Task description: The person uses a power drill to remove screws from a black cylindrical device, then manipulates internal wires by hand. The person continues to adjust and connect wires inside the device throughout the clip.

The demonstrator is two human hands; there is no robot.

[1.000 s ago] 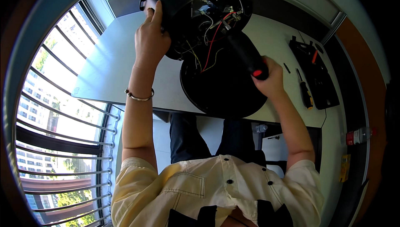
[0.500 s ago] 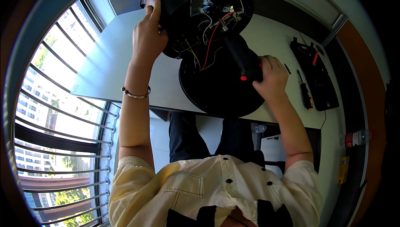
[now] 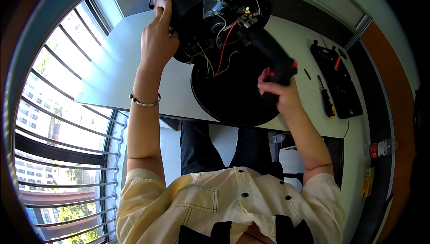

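White tabletop [image 3: 112,78] by a window, holding an opened black appliance [image 3: 197,2].
Left hand [image 3: 157,42] grips its rim; right hand [image 3: 280,94] holds a black electric screwdriver [image 3: 268,56] among its wires [image 3: 224,47].

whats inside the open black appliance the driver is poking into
Inside the black appliance: red, yellow and white wires and a grey metal part. The power screwdriver covers whatever its tip touches.
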